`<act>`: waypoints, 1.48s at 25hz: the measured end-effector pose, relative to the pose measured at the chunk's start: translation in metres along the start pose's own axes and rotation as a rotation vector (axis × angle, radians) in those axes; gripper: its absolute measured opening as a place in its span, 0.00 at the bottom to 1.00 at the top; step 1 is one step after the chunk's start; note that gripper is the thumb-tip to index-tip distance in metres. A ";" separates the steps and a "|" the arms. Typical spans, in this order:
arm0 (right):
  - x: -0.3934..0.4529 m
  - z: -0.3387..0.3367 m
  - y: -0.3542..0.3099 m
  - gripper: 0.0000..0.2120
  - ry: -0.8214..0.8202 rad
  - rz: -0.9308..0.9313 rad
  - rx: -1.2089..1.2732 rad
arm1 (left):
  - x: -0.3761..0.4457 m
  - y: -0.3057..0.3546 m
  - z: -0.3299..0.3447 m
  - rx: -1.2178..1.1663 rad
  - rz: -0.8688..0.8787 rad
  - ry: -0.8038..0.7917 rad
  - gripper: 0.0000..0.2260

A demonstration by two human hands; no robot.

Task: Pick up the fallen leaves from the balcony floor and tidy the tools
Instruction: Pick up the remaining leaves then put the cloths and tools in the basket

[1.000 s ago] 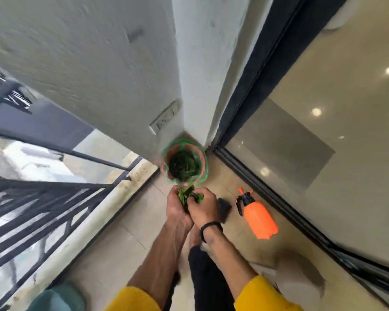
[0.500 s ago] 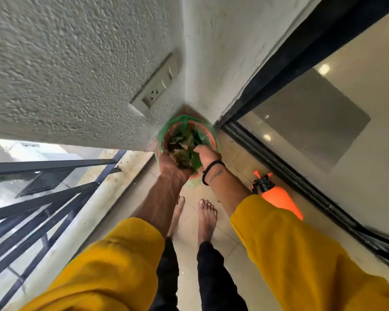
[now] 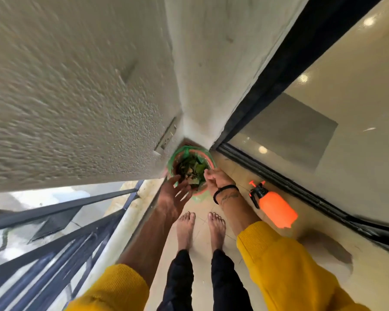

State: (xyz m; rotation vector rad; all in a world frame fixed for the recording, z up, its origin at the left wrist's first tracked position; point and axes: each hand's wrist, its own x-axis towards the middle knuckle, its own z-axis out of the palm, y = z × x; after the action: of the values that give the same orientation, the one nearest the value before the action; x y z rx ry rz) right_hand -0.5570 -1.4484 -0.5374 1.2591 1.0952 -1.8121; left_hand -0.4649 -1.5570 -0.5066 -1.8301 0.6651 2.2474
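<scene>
Left hand: left hand [image 3: 175,194] reaches out over the near rim of the bin, fingers spread and straight, grip wide and holding nothing.
Right hand: right hand [image 3: 213,179] hovers at the bin's right edge, fingers loosely curled, grip relaxed and empty; a black band circles the wrist.
Bin: round bin [image 3: 208,158] with a green plastic liner stands in the wall corner.
Leaves: leaves [image 3: 192,170], green and dry brown, lie heaped inside the bin.
Sprayer: orange plastic spray bottle [image 3: 276,211] with a black nozzle lies on the tiled floor [image 3: 202,221], right of the bare feet.
Wall: rough textured wall [image 3: 76,97] carries a socket [image 3: 167,136].
</scene>
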 end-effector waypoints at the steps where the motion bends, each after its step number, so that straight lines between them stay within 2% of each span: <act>1: -0.008 0.002 -0.004 0.18 -0.012 -0.021 0.025 | -0.012 0.003 -0.007 0.080 0.032 -0.039 0.13; 4: -0.021 0.005 -0.019 0.16 -0.082 -0.065 0.115 | -0.038 0.017 -0.025 0.263 0.111 -0.136 0.14; 6: -0.033 0.003 -0.026 0.13 -0.100 -0.058 0.180 | -0.051 0.028 -0.033 0.337 0.142 -0.138 0.14; 8: -0.057 -0.009 -0.029 0.10 -0.072 -0.056 0.146 | -0.067 0.032 -0.036 0.401 0.151 -0.142 0.13; 11: -0.110 -0.037 -0.026 0.12 -0.045 -0.072 0.029 | -0.101 0.028 -0.034 0.499 0.139 -0.107 0.11; 13: -0.154 -0.062 -0.019 0.11 -0.026 -0.085 -0.017 | -0.131 0.014 -0.030 0.592 0.135 -0.121 0.11; 16: -0.221 -0.108 -0.010 0.09 0.020 -0.146 -0.013 | -0.173 -0.014 -0.022 0.695 0.102 -0.248 0.12; 21: -0.325 -0.200 -0.002 0.09 0.064 -0.275 0.051 | -0.239 -0.059 0.027 0.963 -0.012 -0.389 0.10; 26: -0.388 -0.306 0.014 0.10 0.175 -0.391 0.320 | -0.293 -0.145 0.087 1.347 -0.019 -0.586 0.09; 29: -0.418 -0.366 0.024 0.10 0.271 -0.449 0.439 | -0.315 -0.224 0.115 1.534 -0.048 -0.676 0.08; 33: -0.461 -0.473 0.040 0.06 0.344 -0.551 0.583 | -0.358 -0.360 0.138 1.618 -0.065 -0.741 0.07; 37: -0.497 -0.584 0.055 0.05 0.444 -0.618 0.695 | -0.410 -0.489 0.148 1.675 -0.115 -0.831 0.08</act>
State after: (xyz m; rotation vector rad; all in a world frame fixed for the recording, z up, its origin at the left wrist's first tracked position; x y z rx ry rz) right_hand -0.1256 -0.9159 -0.1878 1.9483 1.2227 -2.6019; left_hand -0.3052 -0.9983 -0.2045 -0.1031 1.4190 1.1568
